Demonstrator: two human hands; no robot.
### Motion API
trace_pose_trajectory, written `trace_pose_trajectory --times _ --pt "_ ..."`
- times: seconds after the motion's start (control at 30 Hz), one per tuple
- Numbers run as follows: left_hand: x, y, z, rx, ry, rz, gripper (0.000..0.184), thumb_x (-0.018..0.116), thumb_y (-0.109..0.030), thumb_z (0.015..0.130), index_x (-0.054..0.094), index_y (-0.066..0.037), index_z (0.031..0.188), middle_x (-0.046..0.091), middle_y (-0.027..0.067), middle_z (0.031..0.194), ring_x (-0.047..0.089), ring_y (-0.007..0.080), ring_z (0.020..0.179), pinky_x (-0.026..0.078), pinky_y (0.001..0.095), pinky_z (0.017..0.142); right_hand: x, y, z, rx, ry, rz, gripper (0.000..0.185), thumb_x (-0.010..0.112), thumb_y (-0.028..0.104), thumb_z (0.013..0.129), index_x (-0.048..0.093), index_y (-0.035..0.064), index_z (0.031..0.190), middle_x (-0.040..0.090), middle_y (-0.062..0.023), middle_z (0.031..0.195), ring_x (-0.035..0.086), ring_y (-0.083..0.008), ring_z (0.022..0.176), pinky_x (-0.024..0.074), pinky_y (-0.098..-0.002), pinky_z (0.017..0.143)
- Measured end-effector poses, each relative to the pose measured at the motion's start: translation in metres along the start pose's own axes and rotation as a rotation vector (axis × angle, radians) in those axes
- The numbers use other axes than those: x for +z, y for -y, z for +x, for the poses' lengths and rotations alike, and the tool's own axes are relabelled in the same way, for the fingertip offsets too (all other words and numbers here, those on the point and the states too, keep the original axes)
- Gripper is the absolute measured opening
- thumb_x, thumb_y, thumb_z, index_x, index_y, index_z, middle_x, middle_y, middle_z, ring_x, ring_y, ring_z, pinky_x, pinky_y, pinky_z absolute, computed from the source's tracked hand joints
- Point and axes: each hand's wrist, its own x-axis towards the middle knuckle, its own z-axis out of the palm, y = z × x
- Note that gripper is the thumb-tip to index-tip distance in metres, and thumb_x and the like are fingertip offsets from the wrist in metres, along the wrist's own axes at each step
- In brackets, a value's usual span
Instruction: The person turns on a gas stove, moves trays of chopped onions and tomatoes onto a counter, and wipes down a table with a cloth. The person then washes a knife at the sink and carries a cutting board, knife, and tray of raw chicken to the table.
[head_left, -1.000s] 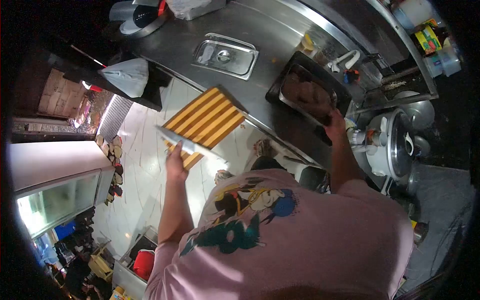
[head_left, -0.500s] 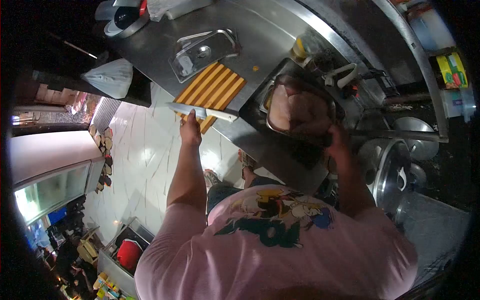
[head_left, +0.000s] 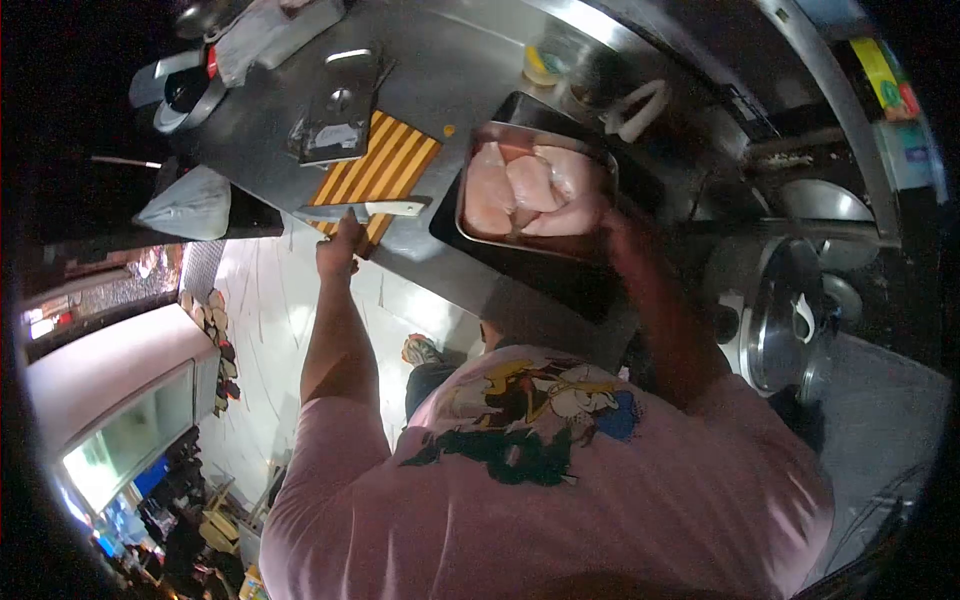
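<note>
My left hand [head_left: 342,248] is at the near edge of a striped wooden cutting board [head_left: 388,160], its thumb on top by the blade of a knife. The knife [head_left: 392,208], white-handled, lies across the board with its tip to the left. A metal pan [head_left: 500,240] holds several pale raw chicken breasts [head_left: 530,182] and sits over a black tray [head_left: 445,225]. At the pan's right rim is my right hand [head_left: 622,235], dim and blurred; it appears closed on the rim, with the fingertips poorly visible.
Behind the board lies a metal lid [head_left: 338,115] on the steel counter [head_left: 430,60]. A clear container with yellow [head_left: 543,65] stands behind the pan. Bowls [head_left: 190,105] are at the far left. A large pot lid [head_left: 785,315] stands to the right.
The view has shifted, so the counter appears further left. The pan looks more level and its chicken pieces are spread out instead of bunched. My left hand stays at the board.
</note>
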Motion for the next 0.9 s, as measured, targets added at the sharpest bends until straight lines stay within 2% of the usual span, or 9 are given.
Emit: trace_pose_trajectory --times 0.1,0.2,0.27,0.3,0.4,0.5,0.8,0.87,0.9 --pt "-0.008 0.055 0.067 0.048 -0.184 0.222 0.097 0.066 -0.072 0.086 0.054 0.016 0.126 0.070 0.0227 0.105 0.067 0.0309 0.080 0.055 0.0423 0.075 -0.016 -0.011 0.011 -0.028 0.038 -0.124 0.057 0.069 0.035 0.091 0.059 -0.0019 0.133 0.065 -0.0123 0.121 0.063 -0.0239 0.108 0.0500 -0.0392 0.094" --pt "0.005 -0.048 -0.049 0.563 -0.438 0.179 0.070 0.077 -0.050 0.088 0.059 0.010 0.120 0.066 0.0229 0.104 0.064 0.0397 0.094 0.051 0.0473 0.086 0.002 0.029 -0.010 -0.003 0.040 -0.201 0.053 0.067 0.034 0.091 0.062 -0.0027 0.129 0.066 -0.0114 0.120 0.063 -0.0238 0.107 0.0502 -0.0392 0.093" --pt "0.050 -0.081 -0.088 1.171 -0.236 0.162 0.054 0.081 -0.036 0.085 0.061 0.003 0.117 0.063 0.0198 0.103 0.062 0.0391 0.095 0.050 0.0467 0.084 0.024 0.038 -0.028 -0.029 -0.024 -0.039 0.050 0.065 0.034 0.091 0.063 -0.0022 0.126 0.066 -0.0110 0.119 0.063 -0.0237 0.107 0.0504 -0.0397 0.092" --pt "0.073 -0.113 -0.138 1.200 -0.017 0.152 0.049 0.082 -0.032 0.082 0.062 -0.001 0.114 0.063 0.0175 0.102 0.061 0.0377 0.098 0.049 0.0490 0.086 0.030 0.040 -0.032 -0.065 -0.074 0.120 0.048 0.064 0.033 0.091 0.064 -0.0017 0.124 0.067 -0.0106 0.117 0.063 -0.0236 0.107 0.0505 -0.0403 0.092" --pt "0.134 -0.158 -0.188 1.297 0.236 0.495 0.090 0.080 -0.055 0.079 0.045 -0.014 0.151 0.047 0.0225 0.150 0.041 0.0433 0.141 0.037 0.0519 0.114 0.005 -0.004 -0.014 -0.146 -0.124 -0.176 0.044 0.061 0.031 0.091 0.065 -0.0015 0.120 0.068 -0.0137 0.114 0.064 -0.0255 0.106 0.0505 -0.0411 0.090" --pt "0.181 -0.159 -0.168 1.163 0.223 0.712 0.112 0.077 -0.069 0.072 0.030 -0.020 0.161 0.024 0.0210 0.167 0.022 0.0448 0.154 0.026 0.0524 0.122 0.012 0.014 -0.016 -0.219 -0.204 -0.403 0.042 0.061 0.029 0.089 0.064 -0.0022 0.117 0.068 -0.0176 0.111 0.064 -0.0286 0.102 0.0504 -0.0425 0.088" --pt "0.242 -0.134 -0.145 1.421 0.393 0.493 0.119 0.086 -0.065 0.068 0.034 -0.007 0.158 0.036 0.0259 0.160 0.029 0.0436 0.152 0.019 0.0549 0.124 0.006 0.035 -0.027 -0.309 -0.276 -0.761 0.047 0.062 0.032 0.091 0.058 -0.0005 0.124 0.068 -0.0228 0.108 0.066 -0.0390 0.105 0.0513 -0.0499 0.093" --pt "0.272 -0.115 -0.133 1.401 0.445 0.231 0.103 0.082 -0.069 0.066 0.053 -0.015 0.148 0.046 0.0230 0.153 0.040 0.0427 0.144 0.025 0.0590 0.119 0.006 0.037 -0.029 -0.215 -0.289 -0.710 0.046 0.063 0.037 0.093 0.058 0.0004 0.121 0.068 -0.0209 0.105 0.068 -0.0365 0.099 0.0531 -0.0484 0.089" --pt "0.277 -0.112 -0.132 1.656 0.337 0.311 0.093 0.081 -0.068 0.068 0.060 -0.013 0.139 0.048 0.0236 0.151 0.042 0.0443 0.141 0.026 0.0587 0.118 0.007 0.039 -0.032 -0.118 -0.311 -0.654 0.047 0.063 0.041 0.096 0.058 0.0013 0.119 0.069 -0.0189 0.101 0.069 -0.0339 0.094 0.0549 -0.0469 0.084"
